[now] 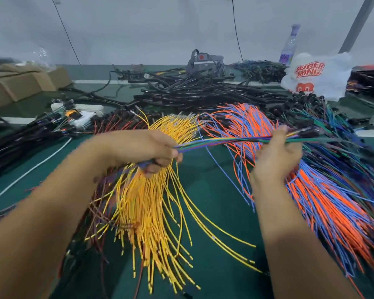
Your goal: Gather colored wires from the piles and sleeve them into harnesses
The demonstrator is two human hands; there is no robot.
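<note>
Left hand point(147, 151) has fingers curled tight around one end of a mixed-colour wire bundle point(222, 140), blue, green, yellow and red strands running together. Right hand point(276, 156) grips the same bundle further along, fingers wrapped round it near its black end. Bundle is stretched roughly level between both hands, raised above the green table point(212, 190). Under the left hand lies the yellow wire pile point(147, 212), fanned out toward the camera. Orange-and-blue wire pile point(324, 201) sits under and beside the right hand. Dark red wires point(97, 203) lie left of the yellow ones. Black sleeving heap point(194, 93) further back, white plastic bag point(315, 74) back right, cardboard boxes point(20, 83) back left.
</note>
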